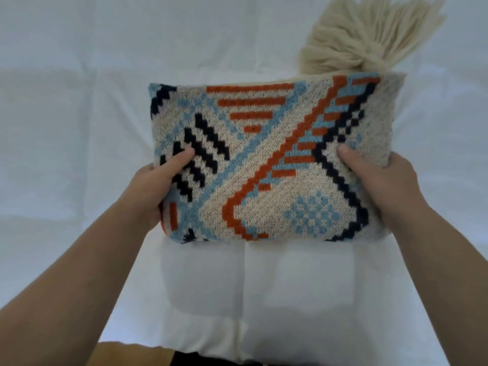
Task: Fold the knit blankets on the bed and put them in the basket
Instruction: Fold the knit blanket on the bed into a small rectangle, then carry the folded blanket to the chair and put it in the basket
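Note:
A folded knit blanket (266,159), cream with orange, light blue and navy geometric patterns, is held up above the bed as a thick rectangle. My left hand (155,188) grips its left edge, thumb on the front face. My right hand (380,180) grips its right edge the same way. A cream yarn fringe (369,35) sticks up from behind the blanket's top right corner. No basket is in view.
The bed (66,154) with its white cover fills the view on all sides of the blanket. A strip of brown floor (126,353) and something dark (211,360) show at the bottom edge, below the bed's near edge.

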Demonstrator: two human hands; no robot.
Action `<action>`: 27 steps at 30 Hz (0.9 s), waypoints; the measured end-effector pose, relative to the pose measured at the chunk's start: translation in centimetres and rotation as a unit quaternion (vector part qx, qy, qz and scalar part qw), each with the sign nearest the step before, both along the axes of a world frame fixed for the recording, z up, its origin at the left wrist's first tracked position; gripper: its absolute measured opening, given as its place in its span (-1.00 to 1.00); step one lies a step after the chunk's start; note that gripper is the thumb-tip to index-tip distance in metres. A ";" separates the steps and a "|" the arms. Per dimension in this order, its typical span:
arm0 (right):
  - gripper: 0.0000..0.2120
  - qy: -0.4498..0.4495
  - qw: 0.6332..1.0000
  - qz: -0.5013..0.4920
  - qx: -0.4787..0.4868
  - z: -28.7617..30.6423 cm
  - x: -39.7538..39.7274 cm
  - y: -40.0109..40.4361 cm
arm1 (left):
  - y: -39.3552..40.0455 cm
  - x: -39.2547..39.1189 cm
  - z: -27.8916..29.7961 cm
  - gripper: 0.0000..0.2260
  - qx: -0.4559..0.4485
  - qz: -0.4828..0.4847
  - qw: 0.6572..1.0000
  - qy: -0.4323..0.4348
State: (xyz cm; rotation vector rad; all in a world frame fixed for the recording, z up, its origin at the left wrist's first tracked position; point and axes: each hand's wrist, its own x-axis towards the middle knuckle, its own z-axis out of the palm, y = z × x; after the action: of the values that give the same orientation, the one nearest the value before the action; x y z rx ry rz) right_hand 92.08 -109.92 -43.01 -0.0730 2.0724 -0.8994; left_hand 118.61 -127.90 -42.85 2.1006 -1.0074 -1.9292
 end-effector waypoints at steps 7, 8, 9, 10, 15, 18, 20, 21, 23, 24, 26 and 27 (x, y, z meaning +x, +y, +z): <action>-0.41 -0.147 0.988 0.025 -0.039 0.6 0.2 1.4 | 0.6 2.1 -0.1 -0.62 0.077 -0.067 0.989 0.110; -0.42 -0.156 0.986 0.028 -0.047 0.7 0.4 1.7 | 0.9 2.6 -0.1 -0.64 0.077 -0.064 0.988 0.114; -0.44 -0.160 0.985 0.028 -0.054 0.9 0.7 2.1 | 1.1 3.3 0.0 -0.65 0.078 -0.060 0.988 0.115; -0.48 -0.156 0.986 0.026 -0.058 1.0 1.1 2.6 | 1.4 4.0 0.2 -0.64 0.081 -0.057 0.988 0.115; -0.57 -0.127 0.989 0.013 -0.069 3.7 4.5 4.7 | 3.3 7.2 3.6 -0.62 0.059 -0.047 0.993 0.094; -0.56 -0.118 0.990 -0.004 -0.073 6.8 6.7 6.6 | 4.6 8.5 7.1 -0.76 0.035 -0.050 0.993 0.103; -0.54 -0.115 0.990 -0.023 -0.080 9.7 8.2 8.4 | 5.2 9.6 9.7 -0.71 0.022 -0.066 0.989 0.129; -0.51 -0.112 0.989 -0.035 -0.084 11.2 8.8 9.4 | 5.4 10.0 11.0 -0.59 0.019 -0.081 0.987 0.140; -0.48 -0.104 0.988 -0.061 -0.097 14.4 9.8 11.5 | 5.8 10.6 13.7 -0.25 0.014 -0.112 0.982 0.154; -0.48 -0.101 0.987 -0.073 -0.104 15.9 10.2 12.7 | 6.1 10.5 15.0 -0.14 0.012 -0.126 0.979 0.162; -0.54 -0.092 0.982 -0.106 -0.123 19.1 10.8 15.5 | 7.0 9.5 17.9 -0.08 0.008 -0.164 0.970 0.181; -0.58 -0.085 0.980 -0.125 -0.133 20.7 11.0 17.0 | 7.7 8.6 19.6 -0.10 0.005 -0.182 0.965 0.190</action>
State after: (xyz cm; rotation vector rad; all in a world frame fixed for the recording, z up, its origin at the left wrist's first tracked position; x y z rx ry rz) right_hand 103.08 -92.88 -22.35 0.1208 1.8188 -1.2890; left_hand 127.17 -120.22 -23.29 1.5322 -1.3596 -2.3808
